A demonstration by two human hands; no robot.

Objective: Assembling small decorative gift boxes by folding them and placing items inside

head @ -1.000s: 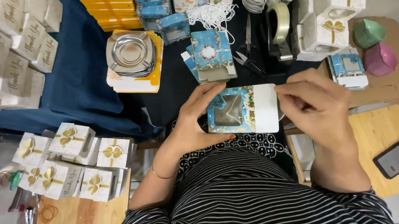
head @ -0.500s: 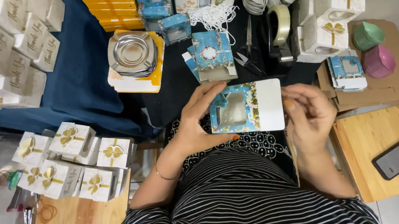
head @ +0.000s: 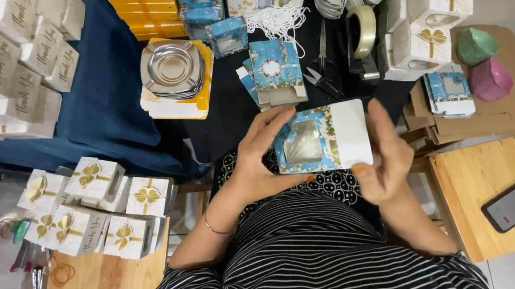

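I hold the blue window box [head: 321, 142] flat between both hands above my lap, long axis left to right. My left hand [head: 259, 157] grasps its window end; my right hand [head: 384, 160] cups the white flap end, equally near.

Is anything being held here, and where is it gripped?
Yes: a blue patterned window box, held between both hands. The left hand grips its left end; the right hand supports its white right end.
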